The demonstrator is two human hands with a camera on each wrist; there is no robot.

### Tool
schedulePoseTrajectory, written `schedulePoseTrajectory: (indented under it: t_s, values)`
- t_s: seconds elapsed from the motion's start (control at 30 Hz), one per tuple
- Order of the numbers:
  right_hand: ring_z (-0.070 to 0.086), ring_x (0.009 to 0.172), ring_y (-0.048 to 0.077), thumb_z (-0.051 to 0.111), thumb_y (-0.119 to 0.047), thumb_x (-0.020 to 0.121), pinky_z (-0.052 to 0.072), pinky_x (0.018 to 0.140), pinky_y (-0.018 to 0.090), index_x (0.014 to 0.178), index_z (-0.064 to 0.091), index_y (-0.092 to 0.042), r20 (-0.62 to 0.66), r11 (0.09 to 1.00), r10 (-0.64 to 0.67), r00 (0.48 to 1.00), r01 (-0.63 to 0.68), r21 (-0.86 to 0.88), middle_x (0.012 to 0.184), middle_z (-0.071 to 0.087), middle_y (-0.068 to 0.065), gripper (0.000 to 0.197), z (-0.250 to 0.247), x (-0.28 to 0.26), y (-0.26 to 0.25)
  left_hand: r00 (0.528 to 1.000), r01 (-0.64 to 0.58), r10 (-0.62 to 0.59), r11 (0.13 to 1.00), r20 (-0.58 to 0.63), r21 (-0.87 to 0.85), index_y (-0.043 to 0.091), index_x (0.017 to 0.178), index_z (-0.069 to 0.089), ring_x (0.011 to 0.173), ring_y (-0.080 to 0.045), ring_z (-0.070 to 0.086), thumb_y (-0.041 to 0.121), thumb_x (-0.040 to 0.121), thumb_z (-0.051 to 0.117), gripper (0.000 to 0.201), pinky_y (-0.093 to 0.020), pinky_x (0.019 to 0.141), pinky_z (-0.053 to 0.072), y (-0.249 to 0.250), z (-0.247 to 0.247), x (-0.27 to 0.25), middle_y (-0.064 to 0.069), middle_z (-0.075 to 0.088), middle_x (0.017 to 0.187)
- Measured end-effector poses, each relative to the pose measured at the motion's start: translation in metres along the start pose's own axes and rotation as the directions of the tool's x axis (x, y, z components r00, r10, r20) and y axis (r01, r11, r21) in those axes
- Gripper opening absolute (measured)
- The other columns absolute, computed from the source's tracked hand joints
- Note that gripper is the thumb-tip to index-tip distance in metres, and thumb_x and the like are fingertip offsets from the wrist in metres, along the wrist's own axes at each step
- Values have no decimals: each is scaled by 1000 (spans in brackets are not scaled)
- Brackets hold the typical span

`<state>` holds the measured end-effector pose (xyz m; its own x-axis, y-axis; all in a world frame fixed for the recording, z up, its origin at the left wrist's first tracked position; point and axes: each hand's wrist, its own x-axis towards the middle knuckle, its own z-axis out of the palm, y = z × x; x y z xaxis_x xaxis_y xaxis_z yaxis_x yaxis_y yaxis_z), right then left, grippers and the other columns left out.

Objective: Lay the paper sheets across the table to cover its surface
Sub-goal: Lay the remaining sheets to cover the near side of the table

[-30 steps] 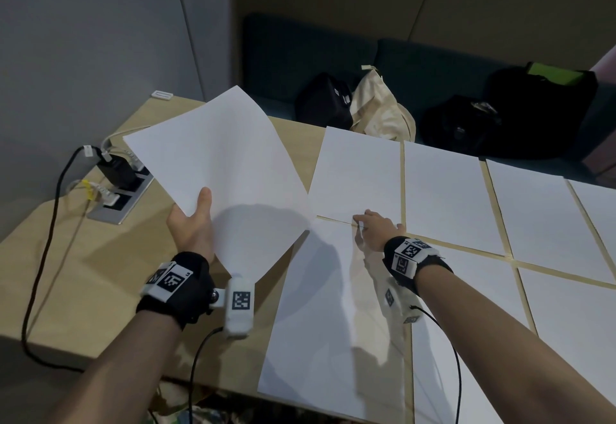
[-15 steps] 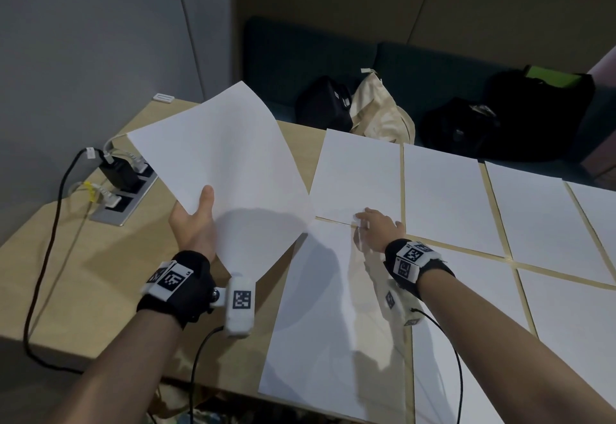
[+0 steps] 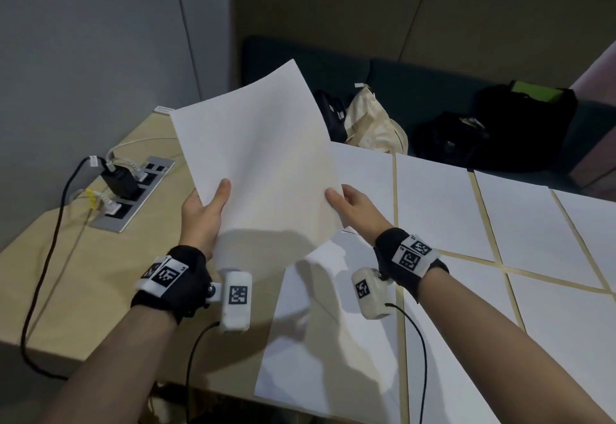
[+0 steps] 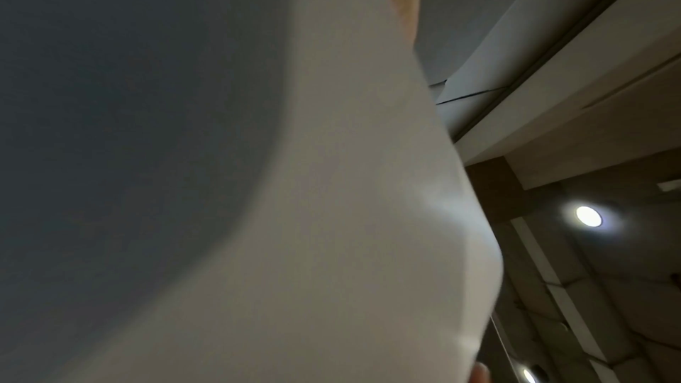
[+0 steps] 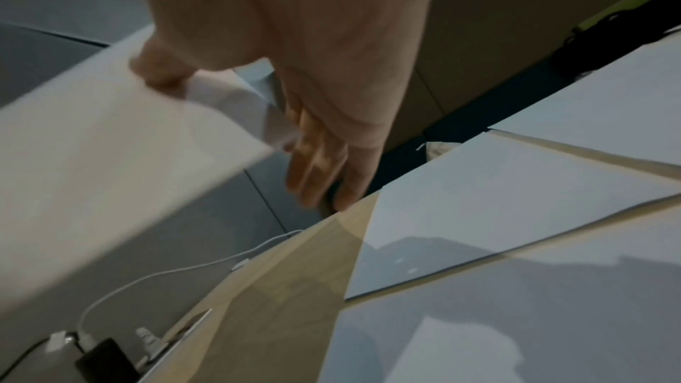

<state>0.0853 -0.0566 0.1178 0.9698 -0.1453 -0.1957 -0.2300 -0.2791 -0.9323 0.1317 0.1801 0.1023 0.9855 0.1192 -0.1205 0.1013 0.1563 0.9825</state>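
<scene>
Raised above the wooden table (image 3: 83,277), a white paper sheet (image 3: 263,170) is held at both side edges. It is gripped by the left hand (image 3: 203,217), thumb on top, and pinched by the right hand (image 3: 358,208). Other paper sheets (image 3: 440,203) are laid flat on the table, narrow gaps between them.

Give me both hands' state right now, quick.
Left hand: holds the raised paper sheets at their left edge, thumb on top.
Right hand: pinches the same sheets at their right edge.
</scene>
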Motion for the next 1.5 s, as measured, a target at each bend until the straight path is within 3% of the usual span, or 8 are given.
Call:
schedulePoseTrajectory:
  t_s: [0.2, 0.4, 0.53, 0.67, 0.97, 1.1, 1.3, 1.5]
  values:
    - [50, 37, 1, 73, -4, 76, 39, 42, 16, 60, 53, -13, -180, 992, 12, 984, 11, 128, 59, 54, 0, 27, 4, -5, 6, 1000, 16, -16, 999, -3, 38, 12, 110, 60, 102, -23, 63, 22, 93, 56, 20, -36, 94, 49, -13, -5, -8, -2, 67, 104]
    - [37, 48, 14, 68, -11, 80, 33, 49, 23, 50, 51, -14, -296, 1000, -8, 955, 8, -3, 51, 41, -1, 34, 12, -13, 21, 998, 70, -70, 997, 8, 13, 16, 79, 58, 44, 0, 51, 10, 98, 42, 26, -7, 38, 35, -25, -11, -21, 11, 58, 53]
    - [44, 51, 17, 69, -11, 79, 37, 51, 25, 57, 56, -14, -289, 999, 6, 957, 5, 37, 55, 48, 0, 26, 13, -23, 28, 997, 79, -79, 997, 16, 6, 13, 88, 61, 50, 6, 63, 7, 94, 52, 12, -9, 49, 50, -26, -20, -24, 3, 68, 78]
    - [63, 74, 29, 76, -21, 68, 52, 75, 40, 72, 54, -20, -376, 979, 85, 923, -7, 203, 74, 64, 10, 22, 17, -29, 32, 997, 82, -82, 996, -5, -26, 16, 82, 62, 49, 4, 64, 13, 92, 57, 12, -12, 47, 50, -27, -25, -28, 11, 71, 59]
    - [46, 56, 15, 58, -11, 88, 40, 56, 26, 63, 55, -14, -377, 995, 41, 925, -3, 101, 59, 51, 1, 26, 16, -42, 36, 987, 105, -95, 991, -127, 80, 12, 61, 51, 55, -18, 43, 32, 86, 64, 35, -27, 52, 38, -32, -36, -34, -7, 50, 61]
    - [44, 50, 13, 56, -12, 89, 35, 49, 20, 68, 54, -13, -429, 999, 28, 903, -6, 52, 59, 49, 1, 21, 13, -45, 42, 982, 154, -152, 988, -110, 5, 6, 85, 61, 42, -4, 61, 18, 94, 55, 16, -21, 46, 53, -34, -41, -33, -2, 65, 64]
    - [42, 52, 10, 54, -7, 90, 36, 53, 17, 67, 53, -16, -362, 999, -46, 931, 45, -12, 59, 47, -1, 25, 26, -40, 42, 932, 362, -362, 930, 15, -58, 6, 132, 42, 88, -30, 62, 22, 99, 45, 37, -39, 82, 53, -35, -49, -28, -15, 54, 110]
    - [45, 56, 9, 55, -8, 90, 38, 59, 19, 81, 59, -7, -343, 996, -56, 938, 76, 44, 62, 51, -2, 9, 46, -32, 32, 873, 482, -484, 838, -58, 254, 2, 86, 61, 72, -25, 52, 28, 94, 53, 29, -29, 59, 37, -55, -59, -35, -12, 61, 71]
